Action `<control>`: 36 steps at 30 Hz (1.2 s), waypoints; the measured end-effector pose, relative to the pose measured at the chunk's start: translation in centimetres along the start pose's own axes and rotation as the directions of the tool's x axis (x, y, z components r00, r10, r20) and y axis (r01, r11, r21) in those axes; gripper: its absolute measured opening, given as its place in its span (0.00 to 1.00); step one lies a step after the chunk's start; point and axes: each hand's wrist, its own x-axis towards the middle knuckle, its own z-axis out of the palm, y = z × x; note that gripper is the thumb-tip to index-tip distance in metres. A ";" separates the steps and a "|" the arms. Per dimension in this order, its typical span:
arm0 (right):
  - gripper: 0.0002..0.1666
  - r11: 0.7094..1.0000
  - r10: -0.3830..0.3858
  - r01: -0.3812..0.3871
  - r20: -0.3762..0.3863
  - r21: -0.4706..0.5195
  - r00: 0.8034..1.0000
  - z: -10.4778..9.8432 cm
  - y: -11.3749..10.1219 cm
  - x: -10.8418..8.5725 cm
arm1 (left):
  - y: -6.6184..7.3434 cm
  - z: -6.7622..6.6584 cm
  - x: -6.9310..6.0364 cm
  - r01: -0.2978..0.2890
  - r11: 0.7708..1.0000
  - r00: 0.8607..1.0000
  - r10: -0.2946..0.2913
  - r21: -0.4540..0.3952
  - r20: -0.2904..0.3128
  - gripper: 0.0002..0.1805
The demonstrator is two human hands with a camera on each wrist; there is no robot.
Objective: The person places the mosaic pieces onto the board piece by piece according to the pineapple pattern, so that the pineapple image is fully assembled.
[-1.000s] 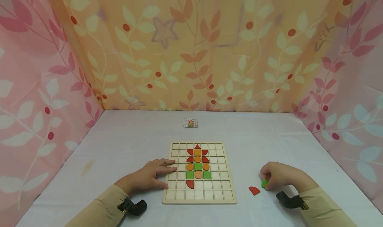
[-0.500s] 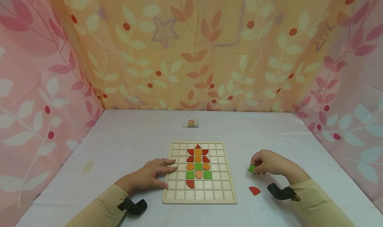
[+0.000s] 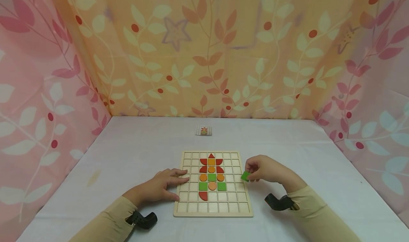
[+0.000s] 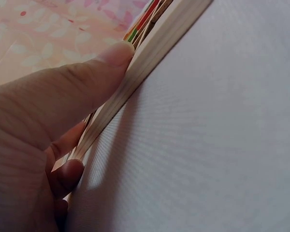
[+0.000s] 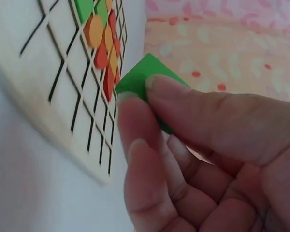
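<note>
My right hand (image 3: 263,169) pinches a green square tile (image 5: 147,72) between thumb and fingers, at the right edge of the wooden grid board (image 3: 228,202). Along the board's left edge lies my left hand (image 3: 163,186), fingers extended onto the rim; in the left wrist view its thumb (image 4: 94,79) touches the board's side. Tiles form a column on the grid: a red triangle (image 3: 211,156) on top, red quarter circles, orange circles and green squares below. The lowest is a red quarter circle (image 3: 203,196), left of the column's middle.
A small card (image 3: 203,130) printed with a grid and a coloured figure lies beyond the board on the white tablecloth (image 3: 153,142). Floral curtains (image 3: 211,57) enclose the table's back and sides. Black devices (image 3: 278,202) sit at both wrists.
My right hand has lifted the green square tile and carried it left to the board's edge. The loose red quarter circle is now hidden near the right wrist. My left hand stays put.
</note>
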 end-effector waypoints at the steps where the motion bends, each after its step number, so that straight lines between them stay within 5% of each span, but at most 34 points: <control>1: 0.07 1.000 -0.003 0.003 0.004 0.001 1.000 0.3 -0.2 0.2 | 0.0 0.0 0.0 0.002 1.000 1.000 -0.002 -0.003 0.001 0.37; 12: 0.02 0.995 -0.092 0.093 0.019 -0.037 0.996 4.4 -2.4 2.1 | 0.0 -0.1 0.0 -0.027 1.000 1.000 0.027 0.007 -0.001 0.37; 22: 0.07 0.974 -0.204 0.204 0.017 -0.096 0.979 7.3 -3.6 3.0 | -0.1 -0.1 0.0 -0.060 0.998 0.998 0.061 0.023 -0.016 0.37; 36: 0.10 0.995 -0.057 0.055 -0.023 -0.087 0.998 8.9 -4.7 3.0 | 0.0 -0.1 0.0 -0.018 1.000 1.000 0.018 0.004 0.001 0.37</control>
